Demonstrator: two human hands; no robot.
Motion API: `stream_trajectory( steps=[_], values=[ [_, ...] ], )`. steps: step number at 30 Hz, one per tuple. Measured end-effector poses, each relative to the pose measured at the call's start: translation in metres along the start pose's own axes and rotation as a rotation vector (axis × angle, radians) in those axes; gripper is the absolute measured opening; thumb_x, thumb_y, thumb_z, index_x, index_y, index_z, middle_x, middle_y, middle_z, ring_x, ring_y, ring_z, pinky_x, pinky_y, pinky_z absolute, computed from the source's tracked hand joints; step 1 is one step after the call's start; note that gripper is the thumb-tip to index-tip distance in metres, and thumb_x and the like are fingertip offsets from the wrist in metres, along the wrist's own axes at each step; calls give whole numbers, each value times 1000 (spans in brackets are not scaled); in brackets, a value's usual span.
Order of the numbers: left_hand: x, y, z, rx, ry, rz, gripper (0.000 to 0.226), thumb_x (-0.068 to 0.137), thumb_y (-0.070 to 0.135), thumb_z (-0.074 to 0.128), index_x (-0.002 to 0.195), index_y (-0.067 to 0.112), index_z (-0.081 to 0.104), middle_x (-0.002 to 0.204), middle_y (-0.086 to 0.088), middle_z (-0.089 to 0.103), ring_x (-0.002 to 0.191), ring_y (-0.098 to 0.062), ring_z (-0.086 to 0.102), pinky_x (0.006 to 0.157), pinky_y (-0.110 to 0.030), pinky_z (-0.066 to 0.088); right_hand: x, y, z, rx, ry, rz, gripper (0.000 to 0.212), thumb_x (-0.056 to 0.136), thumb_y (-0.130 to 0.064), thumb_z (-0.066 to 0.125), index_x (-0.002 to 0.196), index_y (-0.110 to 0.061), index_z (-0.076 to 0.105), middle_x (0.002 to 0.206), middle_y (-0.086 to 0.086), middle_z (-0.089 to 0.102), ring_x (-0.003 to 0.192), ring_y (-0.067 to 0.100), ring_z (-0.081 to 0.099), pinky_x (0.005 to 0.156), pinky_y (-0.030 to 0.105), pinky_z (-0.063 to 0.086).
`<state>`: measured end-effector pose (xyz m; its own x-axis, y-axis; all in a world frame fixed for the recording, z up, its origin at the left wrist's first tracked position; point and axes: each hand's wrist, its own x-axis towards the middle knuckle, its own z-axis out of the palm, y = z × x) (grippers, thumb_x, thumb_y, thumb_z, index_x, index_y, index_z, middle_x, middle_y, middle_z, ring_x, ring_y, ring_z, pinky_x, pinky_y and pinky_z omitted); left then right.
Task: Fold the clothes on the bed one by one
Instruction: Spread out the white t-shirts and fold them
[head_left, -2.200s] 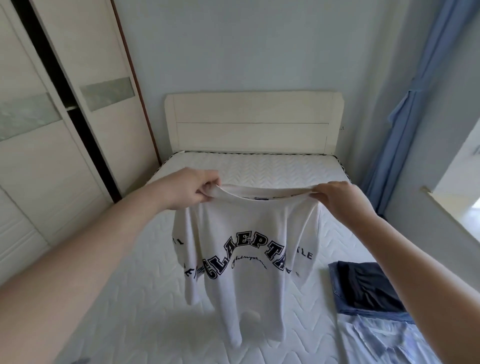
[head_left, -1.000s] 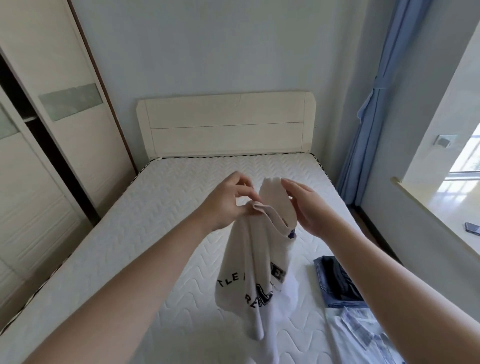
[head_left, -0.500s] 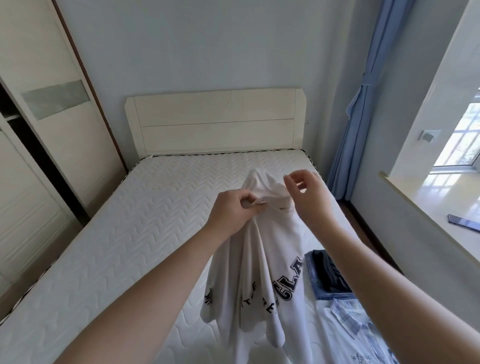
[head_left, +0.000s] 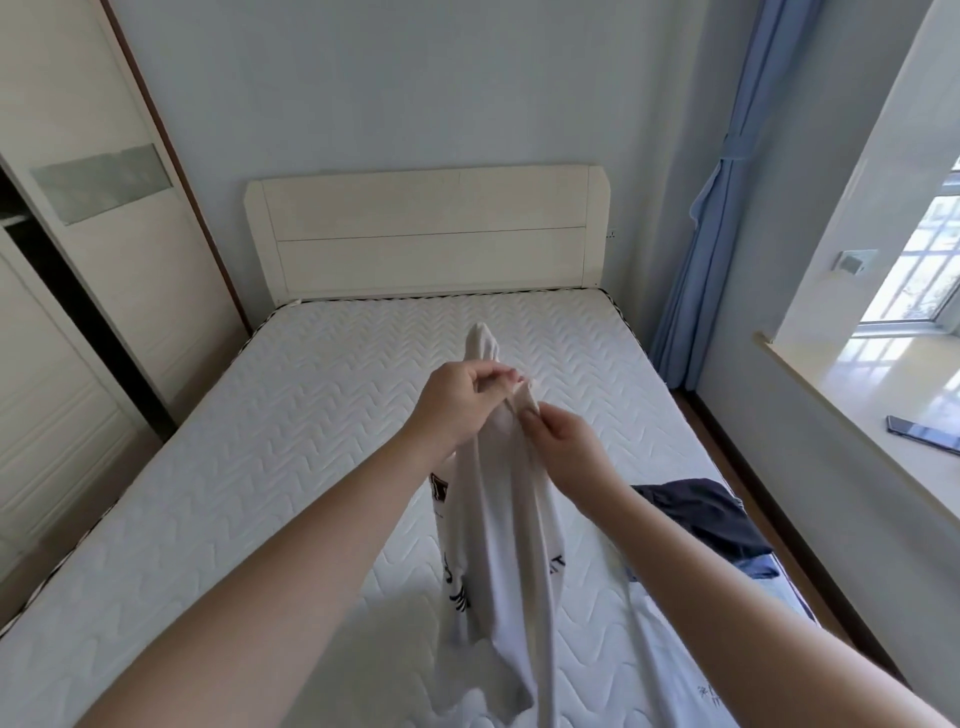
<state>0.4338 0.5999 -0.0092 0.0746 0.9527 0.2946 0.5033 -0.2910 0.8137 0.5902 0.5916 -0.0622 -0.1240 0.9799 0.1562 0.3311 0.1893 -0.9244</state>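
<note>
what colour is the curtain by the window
Light blue curtain, seen clearly in the head view.

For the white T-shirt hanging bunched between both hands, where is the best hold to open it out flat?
Probably the top edge of the white T-shirt, one hand at each end, coming from above. Left hand and right hand already pinch there close together; the body hangs in a narrow bunch, so parting the hands sideways should spread it.

One bed with one headboard. Three garments: one white T-shirt held up, one dark garment, one pale shirt at the lower right. Two hands: left, right. One wardrobe. One blue curtain. One window. One phone on the sill.
</note>
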Motion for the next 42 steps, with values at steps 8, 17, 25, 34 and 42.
stream_trajectory(
  steps=[8, 17, 25, 34, 42],
  values=[
    [-11, -39, -88, 54, 90, -5, 23, 96, 10, 57, 107, 23, 72, 91, 23, 66, 79, 24, 55, 71, 4, 37, 21, 4, -34, -57, 195, 42, 25, 101, -23, 44, 82, -9, 55, 72, -2, 53, 66, 11, 46, 60, 31, 36],
    [-20, -59, -134, 49, 42, 123, 29, 92, 11, 63, 104, 37, 70, 101, 22, 68, 106, 5, 59, 97, -10, 39, 24, -9, -61, 28, 285, 132, 22, 77, -48, 46, 80, -37, 66, 62, -21, 57, 69, 13, 51, 66, 34, 39],
    [-30, -62, -144, 90, 28, -21, 55, 77, 26, 82, 116, 51, 54, 85, 10, 70, 78, -1, 65, 77, -23, 50, -7, -15, -71, -185, 281, -77, 27, 85, -57, 60, 87, -31, 68, 66, -16, 59, 58, -2, 50, 57, 23, 41],
    [-50, -62, -177, 179, -53, -106, 63, 56, 64, 79, 74, 8, 57, 64, 0, 46, 63, -13, 42, 62, -32, 28, -21, -15, -85, -176, 216, -167, 21, 83, -57, 61, 89, -40, 72, 73, -20, 66, 65, -6, 56, 64, 23, 43],
    [-79, -74, -174, 389, -25, -93, 7, 95, 33, 60, 98, 27, 60, 91, -4, 67, 81, -15, 58, 74, -36, 45, -31, 4, -73, -281, 118, -198, 14, 91, -48, 56, 81, -42, 65, 71, -17, 64, 65, -3, 53, 54, 8, 37]
  ],
)
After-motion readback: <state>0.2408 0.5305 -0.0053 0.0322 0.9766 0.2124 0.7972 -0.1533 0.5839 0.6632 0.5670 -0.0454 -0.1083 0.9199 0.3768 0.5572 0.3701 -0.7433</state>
